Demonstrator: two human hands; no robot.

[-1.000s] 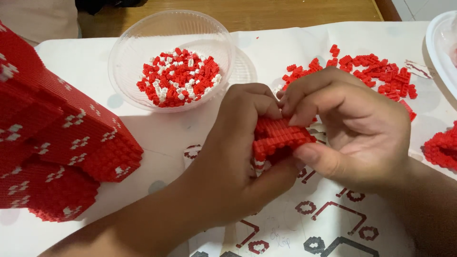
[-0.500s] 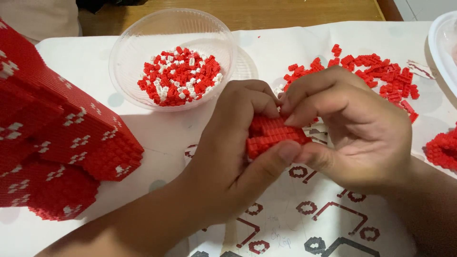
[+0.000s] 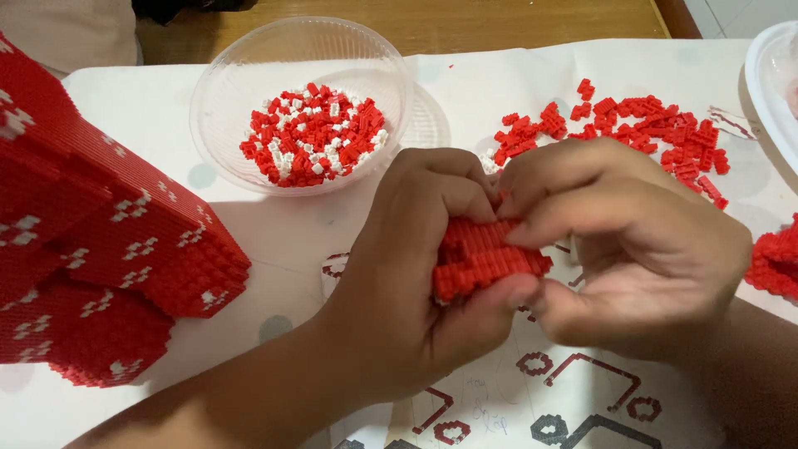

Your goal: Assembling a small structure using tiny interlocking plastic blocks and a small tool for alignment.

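Observation:
Both of my hands close around a small red block assembly (image 3: 482, 258) made of tiny bricks, held just above the paper in the middle of the table. My left hand (image 3: 416, 274) grips it from the left and below, thumb under its lower edge. My right hand (image 3: 640, 249) presses on it from the right, fingers curled over its top. Much of the assembly is hidden by my fingers.
A large red and white brick model (image 3: 100, 241) fills the left side. A clear plastic bowl (image 3: 224, 91) of red and white bricks stands behind. Loose red bricks (image 3: 632, 125) lie at the back right, more red pieces (image 3: 777, 258) at the right edge. A printed instruction sheet (image 3: 565, 391) lies below.
My hands stay on the assembly; the fingers have shifted slightly and the piece sits a little lower and more level in my grip.

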